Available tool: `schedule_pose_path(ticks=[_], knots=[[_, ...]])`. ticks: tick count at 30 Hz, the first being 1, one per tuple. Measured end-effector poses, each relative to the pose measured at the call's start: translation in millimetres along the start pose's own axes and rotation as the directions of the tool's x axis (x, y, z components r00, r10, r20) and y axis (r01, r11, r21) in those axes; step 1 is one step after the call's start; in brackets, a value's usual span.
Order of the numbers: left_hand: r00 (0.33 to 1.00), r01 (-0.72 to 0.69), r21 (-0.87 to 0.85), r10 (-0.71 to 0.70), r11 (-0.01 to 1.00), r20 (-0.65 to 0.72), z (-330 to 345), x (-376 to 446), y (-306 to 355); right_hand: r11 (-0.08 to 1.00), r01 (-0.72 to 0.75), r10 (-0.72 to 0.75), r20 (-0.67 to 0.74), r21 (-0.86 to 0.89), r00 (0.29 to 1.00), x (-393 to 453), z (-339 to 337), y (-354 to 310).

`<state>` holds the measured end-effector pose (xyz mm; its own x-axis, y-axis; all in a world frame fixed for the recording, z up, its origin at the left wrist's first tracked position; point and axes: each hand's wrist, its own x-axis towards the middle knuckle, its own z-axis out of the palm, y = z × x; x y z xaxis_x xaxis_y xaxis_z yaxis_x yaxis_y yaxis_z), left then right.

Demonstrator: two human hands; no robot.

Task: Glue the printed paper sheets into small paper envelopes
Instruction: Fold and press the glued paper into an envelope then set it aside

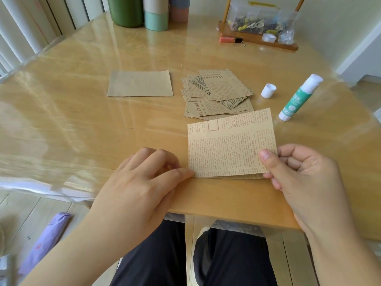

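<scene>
Folding time now: the right hand (296,168) pinches the printed sheet (231,145), the left hand (148,172) presses its corner with straight fingers, glue stick (299,98) probably comes next.

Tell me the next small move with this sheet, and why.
Probably press the printed sheet flat along its near edge. The right hand pinches its right corner, the left hand touches its left corner, and a brown layer shows just below. The glue stick lies uncapped beside its cap.
</scene>
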<state>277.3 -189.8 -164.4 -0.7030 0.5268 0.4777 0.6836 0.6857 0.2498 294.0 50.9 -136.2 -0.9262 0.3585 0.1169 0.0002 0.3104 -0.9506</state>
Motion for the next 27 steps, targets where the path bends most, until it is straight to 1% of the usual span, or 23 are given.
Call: schedule_pose_path(ticks=[20, 27], knots=[[1.000, 0.003, -0.001, -0.003, 1.000, -0.001, 0.2, -0.4, -0.9, 1.000, 0.010, -0.010, 0.001, -0.007, 1.000, -0.5, -0.7, 0.0], [1.000, -0.016, 0.002, 0.016, 1.000, -0.002, 0.5, 0.2, -0.9, 1.000, 0.011, -0.011, -0.006, -0.015, 1.000, -1.5, 0.1, -1.8]])
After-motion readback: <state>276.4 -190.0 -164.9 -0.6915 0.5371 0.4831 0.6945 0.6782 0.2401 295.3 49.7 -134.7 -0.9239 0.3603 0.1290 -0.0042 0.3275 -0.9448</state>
